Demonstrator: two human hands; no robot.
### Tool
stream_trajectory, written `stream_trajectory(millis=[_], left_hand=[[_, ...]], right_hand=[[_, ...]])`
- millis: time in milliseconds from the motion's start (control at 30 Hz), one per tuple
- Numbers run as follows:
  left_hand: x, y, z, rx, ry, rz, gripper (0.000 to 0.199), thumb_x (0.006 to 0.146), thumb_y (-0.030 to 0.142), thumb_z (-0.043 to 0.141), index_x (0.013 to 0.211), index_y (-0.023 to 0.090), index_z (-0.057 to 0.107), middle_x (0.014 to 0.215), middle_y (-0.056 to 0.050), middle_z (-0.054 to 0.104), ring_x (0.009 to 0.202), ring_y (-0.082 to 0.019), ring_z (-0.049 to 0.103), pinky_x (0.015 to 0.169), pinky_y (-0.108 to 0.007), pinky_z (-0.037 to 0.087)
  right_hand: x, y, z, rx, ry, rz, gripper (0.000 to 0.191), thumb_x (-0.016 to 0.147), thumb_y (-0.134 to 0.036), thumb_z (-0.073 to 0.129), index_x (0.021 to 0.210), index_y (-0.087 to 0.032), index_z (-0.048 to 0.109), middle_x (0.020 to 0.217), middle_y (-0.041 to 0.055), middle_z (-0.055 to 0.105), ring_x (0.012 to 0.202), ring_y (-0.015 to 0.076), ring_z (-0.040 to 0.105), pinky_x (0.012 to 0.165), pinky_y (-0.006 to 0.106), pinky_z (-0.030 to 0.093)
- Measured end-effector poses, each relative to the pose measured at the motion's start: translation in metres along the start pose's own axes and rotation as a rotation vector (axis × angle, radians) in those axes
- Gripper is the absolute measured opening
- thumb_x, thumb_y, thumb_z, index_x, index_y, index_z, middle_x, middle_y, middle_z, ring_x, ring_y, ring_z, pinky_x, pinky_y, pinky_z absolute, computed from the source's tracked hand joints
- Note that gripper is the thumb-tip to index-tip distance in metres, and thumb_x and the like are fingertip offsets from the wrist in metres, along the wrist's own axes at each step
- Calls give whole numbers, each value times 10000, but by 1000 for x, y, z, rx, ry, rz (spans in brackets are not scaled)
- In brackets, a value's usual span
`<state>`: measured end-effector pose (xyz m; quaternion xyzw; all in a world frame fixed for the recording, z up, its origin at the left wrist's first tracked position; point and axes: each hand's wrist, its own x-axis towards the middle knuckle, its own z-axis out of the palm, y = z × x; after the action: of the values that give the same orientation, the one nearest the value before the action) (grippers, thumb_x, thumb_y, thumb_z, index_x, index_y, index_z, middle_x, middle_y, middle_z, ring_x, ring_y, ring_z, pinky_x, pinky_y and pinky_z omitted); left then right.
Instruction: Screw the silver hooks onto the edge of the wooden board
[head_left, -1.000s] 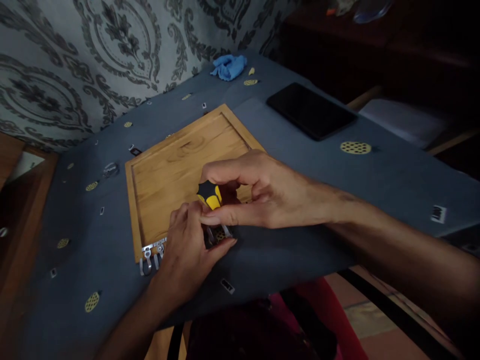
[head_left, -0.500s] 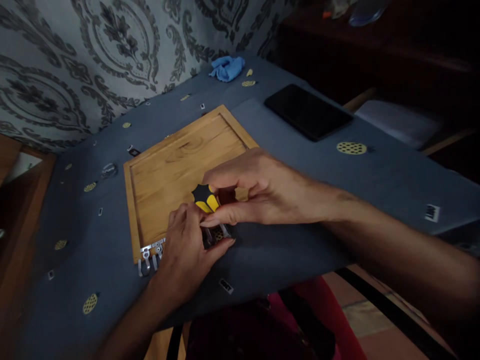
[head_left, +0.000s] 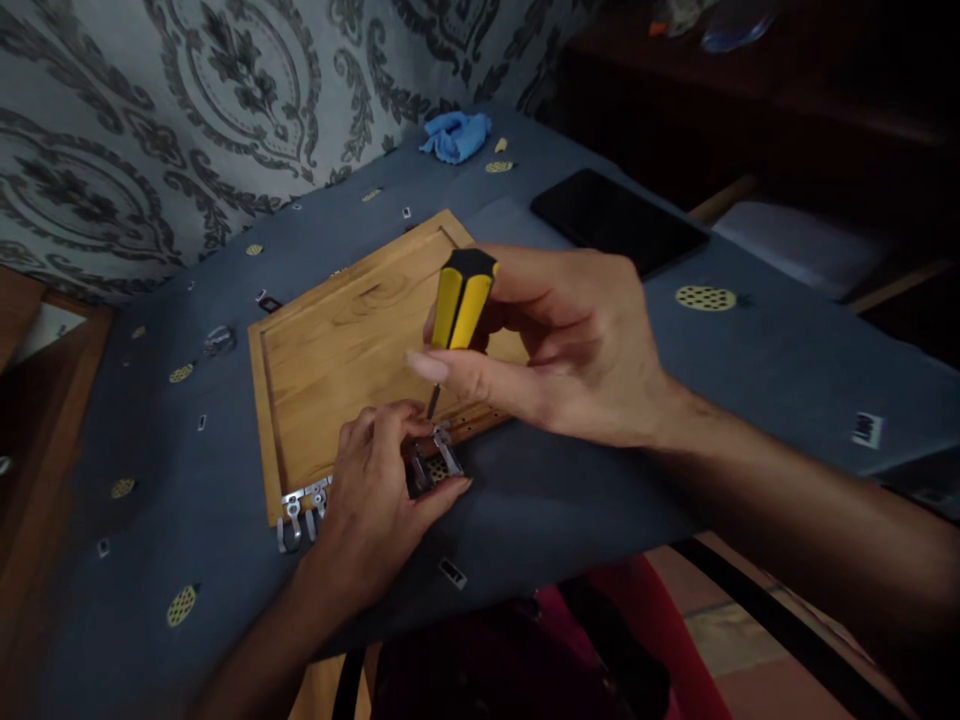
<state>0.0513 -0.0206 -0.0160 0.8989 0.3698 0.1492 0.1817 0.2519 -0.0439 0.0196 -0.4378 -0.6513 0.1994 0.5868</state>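
My right hand [head_left: 589,345] grips a small screwdriver [head_left: 463,300] by its yellow and black handle, thumb and fingers pinched round it. Its thin dark shaft points down, and the tip is close to a metal hook [head_left: 448,452] at the near edge of a wooden board [head_left: 352,345]. Around that hook, my left hand [head_left: 375,490] is curled, index fingertip by the board's edge and thumb below; the exact contact is partly hidden. More metal hooks [head_left: 292,508] line the board's near left corner, partly covered by the left hand. Small dark holes show along the near edge, right of the hook.
The table has a dark blue-grey pineapple-print cloth [head_left: 585,520]. A black tablet [head_left: 611,215] lies at the back right, a crumpled blue cloth [head_left: 456,137] at the back. Left of the board sits a small clear item [head_left: 219,340]. A patterned curtain [head_left: 240,90] hangs behind.
My right hand has lifted and moved slightly right with the screwdriver, so more of the handle and the shaft now show. My left hand has stayed at the hook.
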Motion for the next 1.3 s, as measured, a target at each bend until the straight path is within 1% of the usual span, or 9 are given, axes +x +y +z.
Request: stream_trajectory(millis=[133, 267, 367, 500, 733, 967, 1167, 1233, 1300], left_hand=[[-1, 0, 1, 10, 20, 17, 496, 728, 203, 822, 1095, 245, 492, 1041, -29, 653, 974, -258, 600, 855, -422, 494], [-3, 0, 0, -15, -22, 33, 546, 766, 212, 805, 1182, 243, 453, 1119, -45, 637, 1044, -264, 592, 893, -421, 486], [-3, 1, -1, -31, -37, 39, 559, 787, 223, 791, 1215, 238, 431, 1136, -51, 636, 1080, -271, 593, 929, -432, 473], [-1, 1, -1, -28, -29, 45, 614, 749, 246, 832, 1210, 225, 427, 1087, -49, 645, 1042, -277, 598, 899, -425, 475], [-1, 2, -1, -30, -16, 95, 575, 734, 211, 832, 1155, 208, 441, 979, -28, 648, 974, -259, 587, 877, -394, 463], [-2, 1, -1, -7, -12, 110, 573, 731, 207, 827, 1158, 196, 445, 979, -31, 643, 970, -252, 569, 858, -372, 455], [-2, 0, -1, -23, -25, 85, 476, 790, 246, 768, 1161, 207, 472, 1002, -46, 652, 990, -270, 573, 864, -393, 454], [-2, 0, -1, -29, -25, 85, 465, 793, 246, 762, 1163, 203, 484, 1002, -51, 652, 993, -273, 572, 867, -394, 455], [-3, 1, -1, -32, -31, 79, 450, 799, 247, 755, 1162, 208, 493, 1003, -51, 652, 994, -275, 572, 873, -398, 456]], right_hand=[[-8, -2, 0, -73, 20, 3, 239, 854, -345, 740, 735, -214, 578, 716, -8, 647, 639, 149, 599, 582, 299, 460], [-24, -1, 1, -113, 72, -23, 119, 865, -206, 704, 802, -229, 606, 738, -3, 676, 656, 164, 648, 571, 312, 470], [-30, 0, 0, -142, -4, -17, 131, 840, -158, 709, 880, -248, 622, 776, -9, 695, 672, 165, 669, 569, 305, 495], [-29, -1, 0, -168, -97, 68, 118, 843, -204, 713, 910, -251, 627, 770, 4, 693, 633, 162, 660, 526, 306, 497], [-27, 0, 0, -174, -115, 31, 174, 787, -115, 699, 911, -229, 656, 740, -7, 710, 596, 149, 664, 475, 273, 485], [-29, -1, 2, -174, -135, 97, 187, 784, -125, 722, 908, -254, 666, 760, -18, 713, 613, 146, 660, 507, 286, 502], [-27, -3, 3, -176, -191, -57, 161, 817, -142, 725, 911, -249, 651, 802, 11, 705, 682, 187, 695, 569, 324, 568], [-24, -4, 2, -158, -264, -52, 121, 849, -183, 724, 919, -239, 642, 777, 11, 691, 663, 164, 683, 541, 286, 554], [-21, -5, 3, -158, -286, -15, 96, 876, -232, 720, 927, -236, 639, 767, 9, 684, 650, 145, 670, 514, 261, 524]])
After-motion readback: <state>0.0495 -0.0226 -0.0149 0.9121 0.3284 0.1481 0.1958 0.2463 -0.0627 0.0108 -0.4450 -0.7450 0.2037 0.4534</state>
